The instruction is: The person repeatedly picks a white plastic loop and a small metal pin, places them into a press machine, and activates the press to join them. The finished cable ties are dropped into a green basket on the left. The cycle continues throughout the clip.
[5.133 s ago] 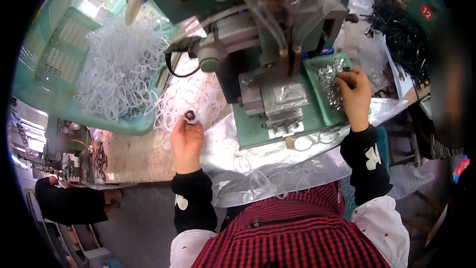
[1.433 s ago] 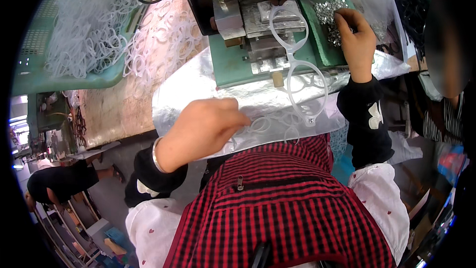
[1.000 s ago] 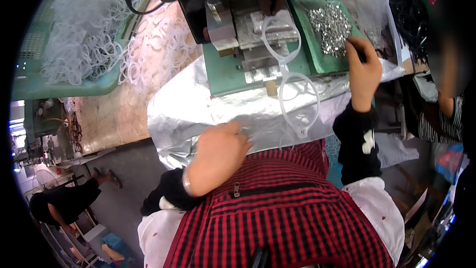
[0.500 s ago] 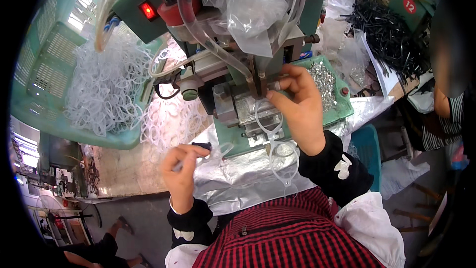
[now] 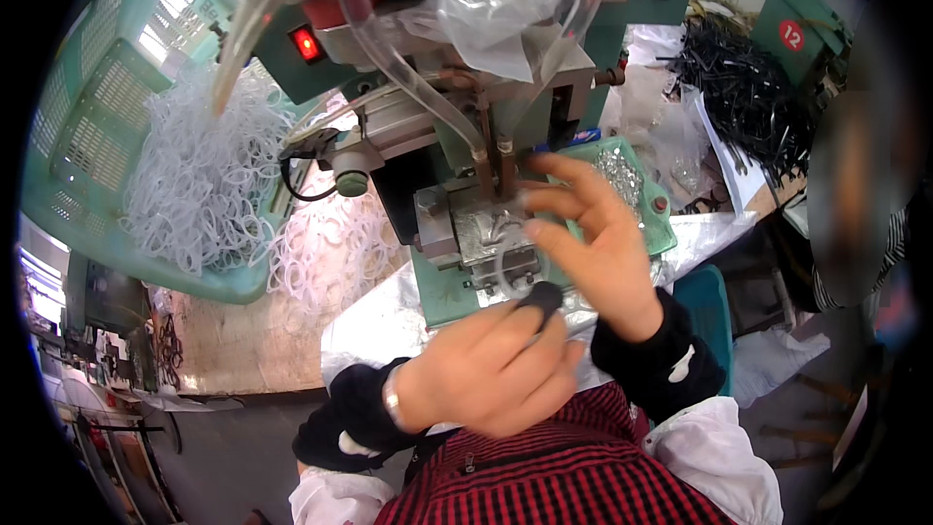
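Note:
Under the nozzles of the green machine (image 5: 471, 233), a clear plastic eyeglass frame (image 5: 503, 267) sits against the metal fixture, its lower part hidden by my left hand. My left hand (image 5: 486, 365) is closed at the frame's near end, blurred, with a black cover (image 5: 542, 299) on one finger. It seems to grip clear plastic; how much is hidden. Just right of the nozzles, my right hand (image 5: 598, 243) has its fingers apart, thumb and fingertips close to the fixture, with nothing visible between them.
A green basket (image 5: 97, 87) full of clear frames stands at left, with more loose frames (image 5: 326, 253) beside the machine. Small metal parts fill a green tray (image 5: 659, 226) at right. Black strips (image 5: 748, 87) are heaped beyond it. Clear tubes (image 5: 408, 87) hang above my hands.
My left hand has moved right, from the table's left to the frame in front of the machine. My right hand's fingers have drawn apart from the frame beneath the nozzles.

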Available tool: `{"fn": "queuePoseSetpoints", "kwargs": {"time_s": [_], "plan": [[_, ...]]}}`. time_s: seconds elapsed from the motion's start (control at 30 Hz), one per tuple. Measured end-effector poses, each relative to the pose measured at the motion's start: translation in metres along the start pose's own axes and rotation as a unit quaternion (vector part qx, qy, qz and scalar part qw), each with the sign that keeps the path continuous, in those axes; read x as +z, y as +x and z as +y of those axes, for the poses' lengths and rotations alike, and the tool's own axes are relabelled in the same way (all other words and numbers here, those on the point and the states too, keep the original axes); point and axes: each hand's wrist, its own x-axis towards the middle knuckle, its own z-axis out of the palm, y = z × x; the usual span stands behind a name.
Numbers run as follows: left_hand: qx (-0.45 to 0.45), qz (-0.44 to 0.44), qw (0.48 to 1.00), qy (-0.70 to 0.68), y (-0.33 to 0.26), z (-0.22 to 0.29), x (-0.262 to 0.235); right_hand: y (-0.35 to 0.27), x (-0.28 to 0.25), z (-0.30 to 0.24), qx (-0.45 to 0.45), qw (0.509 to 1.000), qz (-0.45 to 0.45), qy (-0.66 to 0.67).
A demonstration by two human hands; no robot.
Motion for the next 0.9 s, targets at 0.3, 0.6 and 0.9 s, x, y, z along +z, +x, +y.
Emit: {"fn": "queuePoseSetpoints", "kwargs": {"time_s": [0.3,0.6,0.9], "plan": [[-0.043,-0.017,0.998,0.047,0.000,0.003,0.027,-0.026,-0.128,0.094,-0.038,0.932,0.270,-0.240],[-0.132,-0.006,0.990,-0.039,-0.022,0.015,0.009,-0.013,-0.092,0.100,-0.097,0.799,0.188,-0.563],[-0.467,0.001,0.853,0.235,-0.151,-0.063,-0.112,-0.005,-0.095,0.100,-0.180,0.816,0.175,-0.521]]}}
